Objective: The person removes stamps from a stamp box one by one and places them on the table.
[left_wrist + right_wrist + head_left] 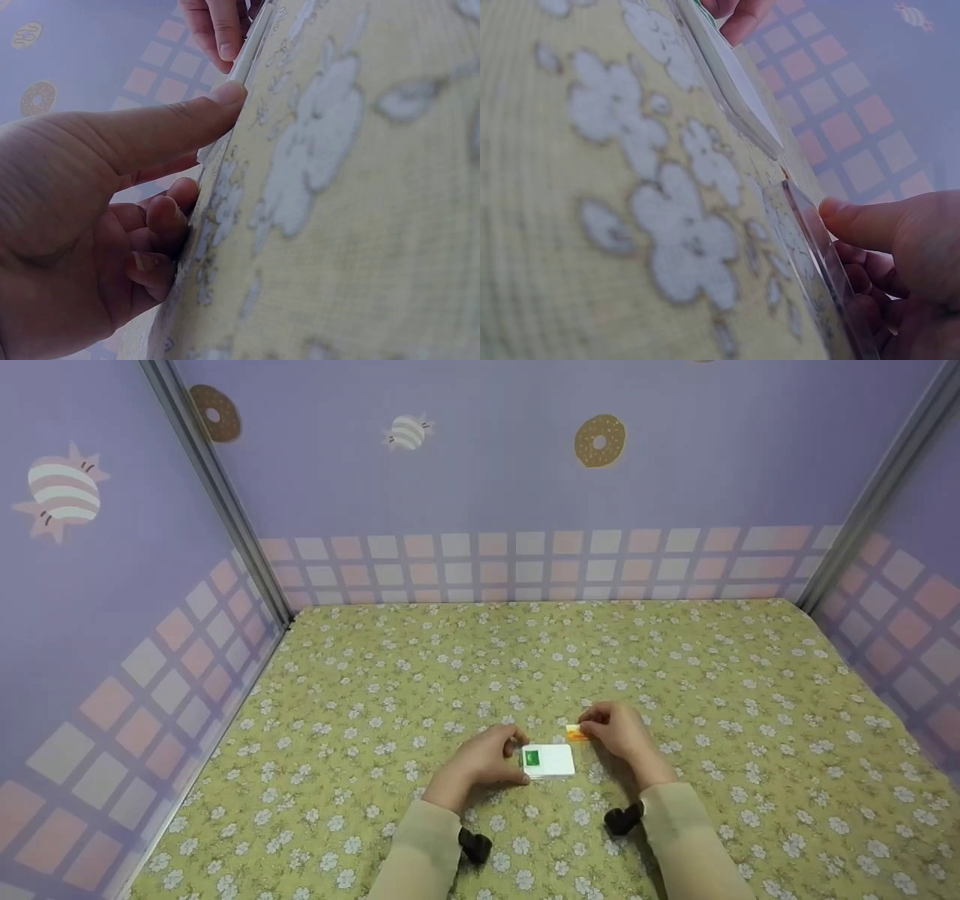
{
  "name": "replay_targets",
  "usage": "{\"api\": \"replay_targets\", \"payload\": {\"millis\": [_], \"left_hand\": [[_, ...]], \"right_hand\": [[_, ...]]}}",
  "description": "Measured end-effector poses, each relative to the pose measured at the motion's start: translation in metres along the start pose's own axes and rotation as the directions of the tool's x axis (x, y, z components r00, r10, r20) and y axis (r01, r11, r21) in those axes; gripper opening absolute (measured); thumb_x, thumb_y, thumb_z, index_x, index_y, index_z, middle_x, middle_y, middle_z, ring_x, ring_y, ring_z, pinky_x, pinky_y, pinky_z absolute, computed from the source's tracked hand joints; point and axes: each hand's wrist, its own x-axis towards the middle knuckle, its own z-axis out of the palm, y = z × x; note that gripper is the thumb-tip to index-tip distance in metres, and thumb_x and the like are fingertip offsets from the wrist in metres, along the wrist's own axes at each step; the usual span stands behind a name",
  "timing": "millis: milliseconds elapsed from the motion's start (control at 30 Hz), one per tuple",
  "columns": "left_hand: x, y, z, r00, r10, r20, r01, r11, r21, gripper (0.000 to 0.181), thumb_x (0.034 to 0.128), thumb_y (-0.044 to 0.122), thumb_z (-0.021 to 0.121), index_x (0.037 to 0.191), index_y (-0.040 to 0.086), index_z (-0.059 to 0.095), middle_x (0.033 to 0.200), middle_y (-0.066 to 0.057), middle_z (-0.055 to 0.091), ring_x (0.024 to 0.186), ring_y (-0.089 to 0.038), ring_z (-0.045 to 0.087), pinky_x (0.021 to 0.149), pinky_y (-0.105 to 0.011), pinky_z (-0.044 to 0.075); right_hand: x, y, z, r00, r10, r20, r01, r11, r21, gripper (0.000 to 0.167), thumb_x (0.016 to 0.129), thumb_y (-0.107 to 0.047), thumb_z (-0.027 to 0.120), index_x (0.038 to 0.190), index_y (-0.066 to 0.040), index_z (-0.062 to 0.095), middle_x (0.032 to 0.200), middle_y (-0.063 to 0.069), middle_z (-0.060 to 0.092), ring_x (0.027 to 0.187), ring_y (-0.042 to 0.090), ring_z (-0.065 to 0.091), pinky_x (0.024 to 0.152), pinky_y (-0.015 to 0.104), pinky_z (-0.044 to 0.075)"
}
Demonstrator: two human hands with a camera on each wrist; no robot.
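A flat white rectangular piece (556,761) with rounded corners and a green square (532,758) at its left end lies on the flowered cloth. My left hand (484,756) holds its left end between thumb and fingers; in the left wrist view the thumb (225,97) presses its near edge. Just beyond its far right corner, my right hand (619,731) pinches a small flat orange-and-white piece (574,733), partly hidden by the fingers. Seen from the right wrist, that piece has a clear, plastic-looking edge (817,244) and stands close to the white piece (742,97).
A yellow-green flowered cloth (360,697) covers the table. Purple walls (480,495) with checks, doughnuts and sweets enclose it at the back and both sides, with grey metal posts (247,532) in the corners. Black wrist mounts (475,846) sit at both sleeves.
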Motion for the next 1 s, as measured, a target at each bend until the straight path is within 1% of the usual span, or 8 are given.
{"api": "replay_targets", "payload": {"millis": [133,300,433,600,800,1000], "left_hand": [[0.001,-0.001,0.000,1.000,0.010,0.001,-0.010,1.000,-0.007,0.054,0.0812,0.025,0.089,0.128,0.015,0.064,0.101,-0.001,0.054,0.087,-0.020,0.048,0.079,-0.039,0.041],[0.001,-0.003,0.001,1.000,0.013,-0.001,-0.013,1.000,-0.008,0.054,0.0808,0.025,0.090,0.128,0.015,0.064,0.100,-0.001,0.054,0.086,-0.019,0.047,0.078,-0.039,0.040],[0.002,-0.002,0.000,1.000,0.010,0.001,-0.010,1.000,-0.006,0.054,0.0813,0.025,0.089,0.128,0.015,0.064,0.100,-0.002,0.054,0.086,-0.019,0.046,0.077,-0.039,0.040],[0.001,-0.002,0.000,1.000,0.007,0.001,-0.007,1.000,-0.004,0.053,0.0815,0.025,0.089,0.128,0.015,0.064,0.101,-0.002,0.055,0.087,-0.019,0.048,0.078,-0.039,0.041],[0.000,-0.002,0.000,1.000,0.005,0.001,-0.005,1.000,-0.006,0.054,0.0811,0.025,0.089,0.128,0.016,0.064,0.102,-0.001,0.056,0.087,-0.019,0.049,0.078,-0.038,0.043],[0.001,-0.001,0.000,1.000,0.003,-0.001,-0.003,1.000,0.018,0.055,0.0804,0.027,0.090,0.128,0.017,0.065,0.104,-0.001,0.059,0.088,-0.018,0.052,0.079,-0.039,0.046]], "right_hand": [[0.000,-0.001,0.000,1.000,0.008,-0.008,-0.008,1.000,0.001,0.011,0.098,-0.011,0.069,0.102,-0.009,0.079,0.100,0.011,0.075,0.084,0.018,0.067,0.074,0.034,0.055],[0.000,-0.002,0.000,1.000,-0.005,-0.021,0.005,1.000,0.001,0.010,0.098,-0.013,0.070,0.103,-0.009,0.078,0.100,0.010,0.075,0.085,0.018,0.067,0.074,0.033,0.055],[-0.001,-0.004,0.000,1.000,-0.012,-0.028,0.012,1.000,0.011,0.013,0.099,-0.016,0.070,0.105,-0.008,0.078,0.100,0.011,0.074,0.084,0.018,0.067,0.070,0.031,0.054],[0.000,-0.008,0.000,1.000,-0.001,-0.028,0.002,1.000,0.013,0.014,0.099,-0.020,0.070,0.106,-0.010,0.078,0.095,0.009,0.072,0.078,0.017,0.061,0.066,0.029,0.049],[0.000,-0.012,0.002,0.998,-0.039,-0.049,0.040,0.999,0.031,0.013,0.098,-0.016,0.070,0.104,-0.008,0.078,0.093,0.009,0.072,0.076,0.016,0.058,0.064,0.028,0.047],[-0.003,-0.019,0.005,0.996,-0.088,-0.035,0.089,0.995,0.046,0.011,0.097,-0.016,0.072,0.103,-0.008,0.079,0.091,0.008,0.072,0.075,0.015,0.058,0.064,0.028,0.046]]}}
